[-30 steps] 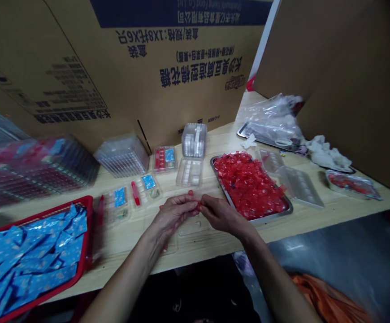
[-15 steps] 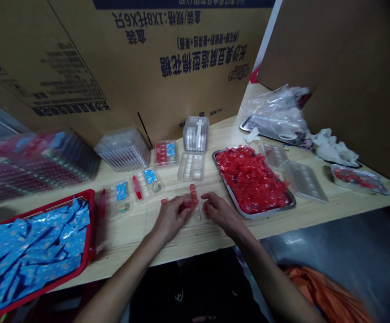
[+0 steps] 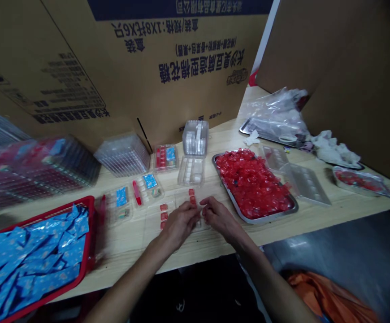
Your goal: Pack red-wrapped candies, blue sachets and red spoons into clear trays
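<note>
My left hand [image 3: 181,223] and my right hand [image 3: 218,217] meet over a clear plastic tray [image 3: 181,194], fingertips curled and almost touching. Both hands are closed in a pinch; whatever is between the fingers is too small or hidden to make out. Red translucent pieces [image 3: 191,192] sit in a row in that tray, partly covered by my left hand. Just left of it, a second clear tray [image 3: 153,215] holds a column of red pieces [image 3: 163,216]. To the right of my right hand is a metal tray [image 3: 249,219] heaped with red pieces [image 3: 252,184].
A red basket [image 3: 90,224] of blue sachets [image 3: 36,255] stands at left. Behind are stacked clear trays [image 3: 123,154], filled packs [image 3: 166,158] and an open clear box [image 3: 195,139]. Cardboard [image 3: 131,89] walls the back. Plastic bags [image 3: 279,112] lie at far right.
My left hand has moved slightly right and down, bringing its fingertips against my right hand's. More of the red pieces in both trays now show. The view has tilted slightly.
</note>
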A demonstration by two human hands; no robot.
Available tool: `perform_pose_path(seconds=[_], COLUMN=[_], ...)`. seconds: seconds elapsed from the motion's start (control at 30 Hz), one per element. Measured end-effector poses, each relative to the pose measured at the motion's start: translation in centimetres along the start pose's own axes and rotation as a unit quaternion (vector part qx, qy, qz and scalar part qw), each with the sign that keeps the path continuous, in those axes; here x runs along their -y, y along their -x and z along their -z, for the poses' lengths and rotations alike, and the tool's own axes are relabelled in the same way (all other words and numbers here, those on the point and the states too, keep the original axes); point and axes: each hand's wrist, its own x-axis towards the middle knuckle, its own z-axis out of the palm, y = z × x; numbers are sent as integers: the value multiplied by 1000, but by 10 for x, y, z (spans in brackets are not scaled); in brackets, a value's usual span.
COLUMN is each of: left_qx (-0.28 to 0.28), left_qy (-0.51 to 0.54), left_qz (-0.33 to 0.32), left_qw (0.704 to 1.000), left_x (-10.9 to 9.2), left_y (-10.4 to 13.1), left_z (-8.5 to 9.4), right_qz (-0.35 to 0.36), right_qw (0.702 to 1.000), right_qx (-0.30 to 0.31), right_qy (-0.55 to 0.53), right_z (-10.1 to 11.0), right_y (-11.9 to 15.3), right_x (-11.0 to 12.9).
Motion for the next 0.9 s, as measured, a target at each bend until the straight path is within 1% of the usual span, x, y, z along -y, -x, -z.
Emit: perform_pose_path(seconds=[0.07, 0.1, 0.13, 0.2, 0.27, 0.33, 0.4, 0.43, 0.5, 0.6, 0.67, 0.73, 0.8, 0.9], left_qx=[-60, -84, -96, -93, -96, -123, -149, -161, -182, -208, -206, -179, -135, -77], left_qy=[88, 154, 228, 363, 445, 484, 505, 508, 499, 469, 450, 443, 450, 461], left_qz=[61, 99, 136, 192, 210, 209, 211, 214, 214, 209, 220, 233, 232, 227], left_qw=[992, 980, 959, 907, 865, 841, 824, 819, 820, 832, 840, 847, 852, 854], left_x=[-4, -7, -10, -16, -20, -23, -23, -22, -20, -18, -19, -21, -25, -29], left_y=[2, 3, 4, 6, 6, 5, 3, 1, -3, -7, -7, -6, -4, 0], left_z=[5, 8, 11, 15, 16, 15, 14, 12, 9, 2, -3, -6, -5, 1], right_qz=[-1, -1, 0, 11, 40, 76, 96, 96, 88, 106, 128, 140, 145, 144], right_qw=[1000, 999, 999, 998, 998, 996, 995, 995, 996, 994, 992, 990, 988, 988], right_qx=[-6, -9, -11, -7, 7, 18, 19, 17, 17, 22, 8, -19, -45, -50], right_qy=[-24, -35, -45, -55, -55, -45, -33, -27, -18, -17, -15, -1, 24, 40], right_z=[2, 3, 4, 4, 3, 2, 2, 1, 0, -5, -10, -13, -12, -6], right_y=[2, 3, 4, 6, 9, 11, 12, 13, 13, 14, 13, 12, 9, 4], right_x=[2, 3, 6, 13, 21, 28, 32, 34, 35, 35, 35, 36, 37, 37])
